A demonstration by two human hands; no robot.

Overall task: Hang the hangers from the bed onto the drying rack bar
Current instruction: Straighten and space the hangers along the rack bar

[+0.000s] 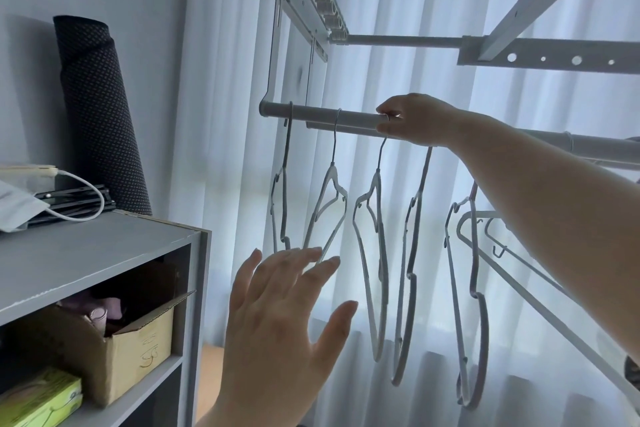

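While the right hand (414,120) pinches a hanger hook (390,118) on the drying rack bar (322,116), the left hand (280,319) hovers below, fingers spread wide, empty; several hangers (372,253) hang from the bar.

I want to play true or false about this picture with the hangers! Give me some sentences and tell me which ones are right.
1. The right hand is up at the bar, pinching a hanger hook. True.
2. The left hand is closed tight around a hanger. False: it is open with its fingers spread, below the hangers.
3. Several hangers hang on the bar. True.
4. Shirts are on the hangers. False: they are all bare.
5. A cardboard box sits inside the shelf on the left. True.
6. The rolled dark mat lies flat on the floor. False: it stands on top of the shelf, against the wall.
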